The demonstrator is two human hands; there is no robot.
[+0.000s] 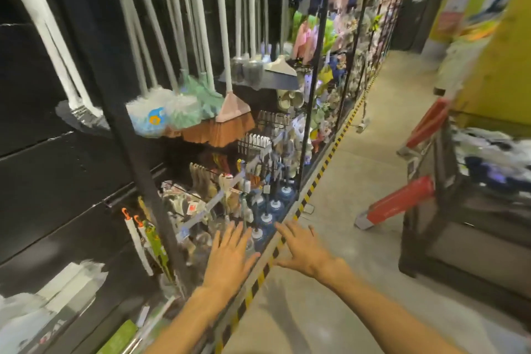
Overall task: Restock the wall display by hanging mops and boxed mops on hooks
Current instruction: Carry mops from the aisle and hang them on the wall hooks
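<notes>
Several mops hang on the black wall display (57, 169) at the left, with fluffy white and green mop heads (172, 108) and a pink-headed broom (230, 121) at mid height. Long grey handles (149, 23) run up out of view. Small orange-hooked packaged items (143, 241) hang low on the wall. My left hand (230, 259) is stretched forward with straight fingers, holding nothing, in front of the lower shelf goods. Beside it, over the striped floor edge, my right hand (304, 250) has its fingers spread and holds nothing. The whole view is motion-blurred.
A black upright post (126, 129) stands before the display. Plungers (273, 210) and brushes crowd the low shelves. Yellow-black tape (324, 164) marks the shelf base along the concrete aisle. A dark cart (436, 210) with red handles (402, 204) stands at the right, loaded with goods.
</notes>
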